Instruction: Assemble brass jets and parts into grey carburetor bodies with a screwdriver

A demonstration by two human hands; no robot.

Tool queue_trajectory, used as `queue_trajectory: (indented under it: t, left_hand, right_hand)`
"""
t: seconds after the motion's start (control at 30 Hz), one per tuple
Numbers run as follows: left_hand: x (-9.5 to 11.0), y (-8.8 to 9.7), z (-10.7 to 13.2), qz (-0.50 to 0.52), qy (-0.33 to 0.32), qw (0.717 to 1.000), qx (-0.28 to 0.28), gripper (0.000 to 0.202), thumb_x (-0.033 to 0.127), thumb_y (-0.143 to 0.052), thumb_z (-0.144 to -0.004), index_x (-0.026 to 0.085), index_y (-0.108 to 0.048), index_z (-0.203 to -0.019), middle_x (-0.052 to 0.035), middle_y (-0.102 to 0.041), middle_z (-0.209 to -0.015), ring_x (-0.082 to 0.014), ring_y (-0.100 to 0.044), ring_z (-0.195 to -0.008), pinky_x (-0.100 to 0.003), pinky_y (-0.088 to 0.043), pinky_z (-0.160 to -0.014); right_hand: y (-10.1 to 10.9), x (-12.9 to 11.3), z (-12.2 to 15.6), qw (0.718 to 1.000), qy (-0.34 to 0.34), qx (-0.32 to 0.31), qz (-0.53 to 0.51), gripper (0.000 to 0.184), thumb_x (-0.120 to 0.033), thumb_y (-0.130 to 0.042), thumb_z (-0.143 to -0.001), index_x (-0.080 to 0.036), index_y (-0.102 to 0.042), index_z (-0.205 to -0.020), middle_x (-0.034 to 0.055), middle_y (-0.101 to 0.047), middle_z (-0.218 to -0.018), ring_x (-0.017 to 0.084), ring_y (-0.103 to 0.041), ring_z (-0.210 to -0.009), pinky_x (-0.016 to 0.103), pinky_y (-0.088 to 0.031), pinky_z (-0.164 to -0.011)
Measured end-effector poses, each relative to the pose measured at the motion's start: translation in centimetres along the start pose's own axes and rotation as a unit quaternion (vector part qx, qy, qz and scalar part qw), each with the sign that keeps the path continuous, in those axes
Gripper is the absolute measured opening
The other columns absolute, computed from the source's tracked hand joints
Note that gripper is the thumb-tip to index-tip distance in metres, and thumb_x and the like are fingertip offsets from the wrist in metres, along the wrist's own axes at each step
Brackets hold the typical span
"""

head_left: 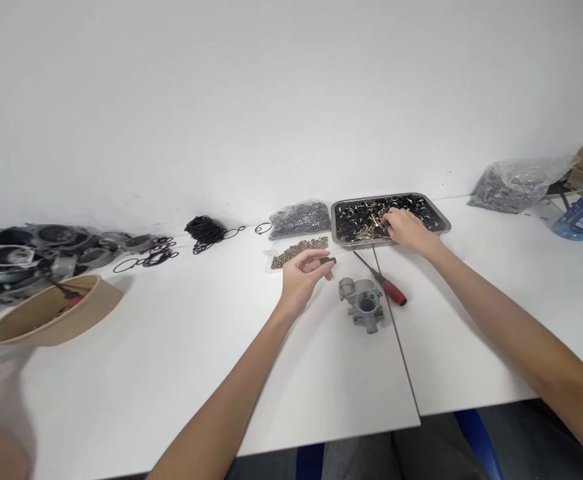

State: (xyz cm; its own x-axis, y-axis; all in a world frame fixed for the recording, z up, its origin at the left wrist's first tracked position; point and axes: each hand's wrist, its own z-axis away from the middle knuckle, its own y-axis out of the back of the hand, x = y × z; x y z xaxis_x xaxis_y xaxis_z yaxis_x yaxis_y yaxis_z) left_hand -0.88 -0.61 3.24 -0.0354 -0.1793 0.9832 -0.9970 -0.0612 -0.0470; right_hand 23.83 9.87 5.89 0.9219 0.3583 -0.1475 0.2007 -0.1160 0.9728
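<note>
Item: small dark part (327,261), which I am pinching between thumb and fingertips of my left hand (301,277), just up-left of the grey carburettor body (365,305). My right hand (409,230) is resting in the metal tray (444,225), fingers curled among loose pieces, grip not discernible. Surface: white table (171,373) against a white wall, red-handled screwdriver (394,292) lying beside the body, tabletop stretching to the near edge between my forearms.
</note>
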Motion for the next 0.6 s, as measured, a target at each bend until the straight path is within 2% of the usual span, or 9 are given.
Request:
queue_trajectory:
  t: [0.13,0.3,0.4,0.6]
  left_hand:
    - [0.1,-0.1,0.1,0.013,0.019,1.000,-0.005,0.033,0.025,-0.081,-0.060,0.015,-0.065,-0.087,0.0004,-0.064,-0.058,-0.0141,-0.062,-0.057,-0.034,-0.051,-0.067]
    - [0.0,0.0,0.0,0.011,0.021,1.000,-0.017,0.033,0.023,-0.080,-0.060,0.015,-0.065,-0.089,0.0003,-0.064,-0.059,-0.0149,-0.064,-0.059,-0.034,-0.051,-0.069]
    - [0.0,0.1,0.0,-0.001,0.023,1.000,-0.021,0.032,0.023,-0.079,-0.060,0.015,-0.065,-0.087,0.0005,-0.064,-0.057,-0.0152,-0.064,-0.058,-0.034,-0.051,-0.070]
    - [0.2,0.2,0.1,-0.022,0.030,0.999,-0.021,0.026,0.025,-0.077,-0.063,0.015,-0.066,-0.085,-0.0008,-0.065,-0.056,-0.0149,-0.063,-0.058,-0.034,-0.051,-0.071]
  right_hand:
    - [-0.7,1.2,-0.4,0.999,-0.022,-0.035,-0.005,0.032,-0.003,-0.044,-0.085,-0.009,-0.072,-0.099,0.0169,-0.067,-0.113,0.027,-0.060,-0.107,0.032,-0.045,-0.090]
    - [0.0,1.3,-0.5,0.998,-0.036,-0.050,-0.024,0.027,-0.004,-0.048,-0.084,-0.012,-0.073,-0.092,0.0145,-0.069,-0.106,0.021,-0.063,-0.095,0.027,-0.046,-0.082]
    - [0.1,1.5,-0.5,0.998,-0.048,-0.044,-0.022,0.027,-0.001,-0.047,-0.081,-0.011,-0.071,-0.088,0.0149,-0.069,-0.098,0.021,-0.063,-0.086,0.027,-0.046,-0.076]
    - [-0.1,1.8,-0.5,0.998,-0.062,0.005,-0.002,0.032,0.000,-0.044,-0.080,-0.010,-0.068,-0.099,0.0175,-0.065,-0.105,0.024,-0.061,-0.091,0.029,-0.046,-0.074]
